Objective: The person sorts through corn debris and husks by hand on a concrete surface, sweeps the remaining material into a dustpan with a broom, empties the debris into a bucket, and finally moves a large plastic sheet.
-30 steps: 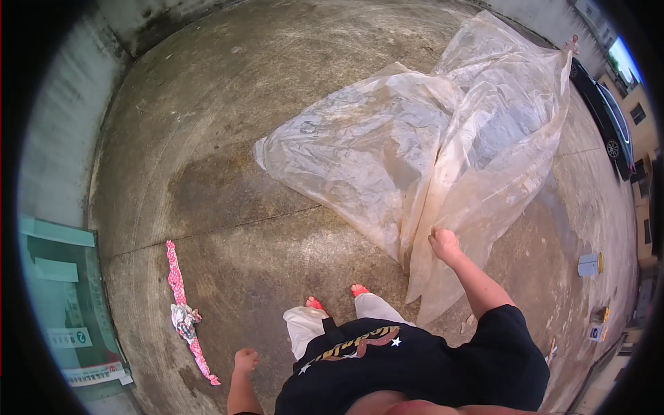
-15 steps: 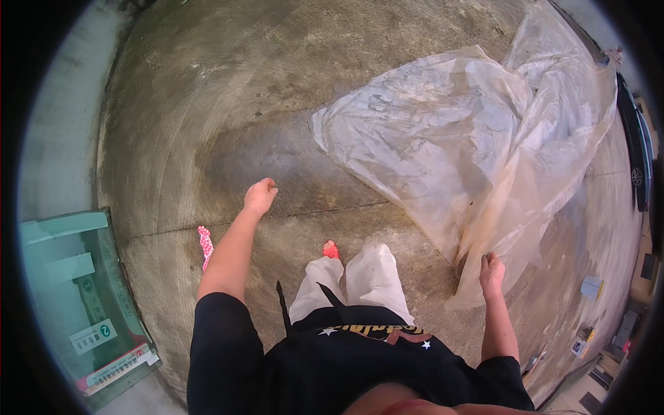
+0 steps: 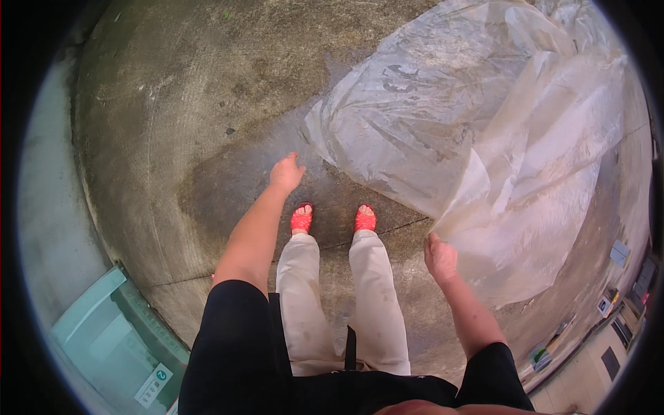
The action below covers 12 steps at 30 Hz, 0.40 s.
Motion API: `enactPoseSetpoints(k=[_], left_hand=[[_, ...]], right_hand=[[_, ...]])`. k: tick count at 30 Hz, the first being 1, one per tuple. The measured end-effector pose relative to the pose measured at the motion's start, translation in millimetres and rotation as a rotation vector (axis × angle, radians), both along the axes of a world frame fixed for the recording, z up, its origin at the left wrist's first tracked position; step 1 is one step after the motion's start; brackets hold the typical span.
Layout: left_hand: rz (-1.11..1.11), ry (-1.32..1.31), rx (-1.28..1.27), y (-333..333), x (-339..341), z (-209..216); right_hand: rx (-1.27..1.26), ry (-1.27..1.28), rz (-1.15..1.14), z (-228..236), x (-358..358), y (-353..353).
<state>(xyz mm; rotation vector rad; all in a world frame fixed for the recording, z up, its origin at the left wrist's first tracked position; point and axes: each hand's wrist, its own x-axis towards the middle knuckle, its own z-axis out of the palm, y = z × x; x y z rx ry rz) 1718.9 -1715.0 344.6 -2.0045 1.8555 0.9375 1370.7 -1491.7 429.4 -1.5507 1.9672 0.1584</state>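
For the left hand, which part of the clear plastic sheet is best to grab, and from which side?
Probably the near corner of the plastic sheet, the rounded flap just ahead of the open left hand, approached from the left. That edge looks loose over the concrete floor and sits closest to the fingers. The right hand already grips the bunched lower edge, so a second hold there would spread the sheet.

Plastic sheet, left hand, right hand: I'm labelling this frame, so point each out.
plastic sheet [image 3: 443, 131], head view, on its crumpled middle.
left hand [image 3: 285, 173], head view, back of the hand.
right hand [image 3: 440, 257], head view, back of the hand.
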Motion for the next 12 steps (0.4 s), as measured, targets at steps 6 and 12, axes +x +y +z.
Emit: enactPoseSetpoints(k=[6,12], left_hand=[[-0.103,-0.102,-0.085,-115,12,-168],[-0.106,-0.223,0.022,-162,12,-274]], right_hand=[[0.014,-0.062,-0.039,-134,52,-48],[-0.076,-0.175,-0.032,-234,102,-63]])
